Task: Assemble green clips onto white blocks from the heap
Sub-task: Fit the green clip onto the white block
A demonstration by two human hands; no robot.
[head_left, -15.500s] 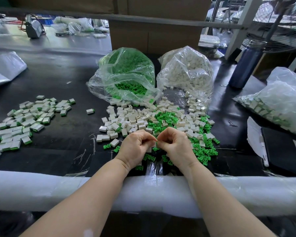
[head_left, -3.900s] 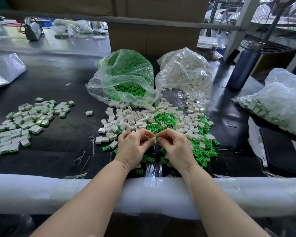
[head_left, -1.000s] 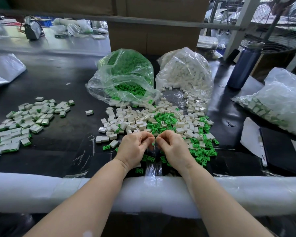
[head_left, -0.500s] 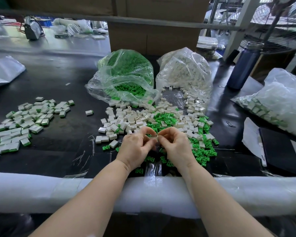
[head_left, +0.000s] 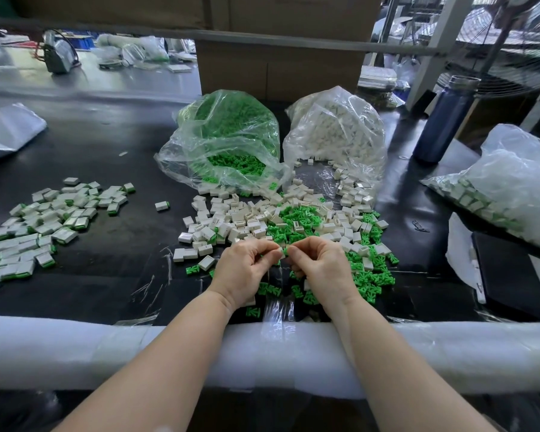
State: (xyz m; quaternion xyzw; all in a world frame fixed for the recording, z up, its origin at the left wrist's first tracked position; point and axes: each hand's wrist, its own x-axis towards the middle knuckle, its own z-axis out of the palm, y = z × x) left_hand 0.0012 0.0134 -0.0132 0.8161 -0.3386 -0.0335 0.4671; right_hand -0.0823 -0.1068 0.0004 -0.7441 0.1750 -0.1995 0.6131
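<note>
Left hand: left hand has fingers curled, thumb and forefinger pinching a white block at the fingertips.
Right hand: right hand has fingers curled, pinching a green clip against the block; the two hands meet at this point.
Orientation: block and clip are too small and too covered by the fingers to tell their long axis or facing.
Location: the held pair is above the near edge of the heap, over the black tabletop.
Heap: loose white blocks and green clips mixed; blocks mostly to the left and back, clips mostly centre and right. Too many to count.
Finished pile: white blocks with green ends lie spread at the left, well apart from the heap; one single piece lies between them. Count not determinable.
Bags: two open bags behind the heap, green bag on the left, white bag on the right, touching each other. A third bag of assembled pieces lies at the right edge.
Edges: a padded rail runs along the near edge; both forearms cross it.
Open room: bare tabletop lies between the heap and the finished pile, and in front of that pile.
Other: one blue bottle stands upright at the right rear.
</note>
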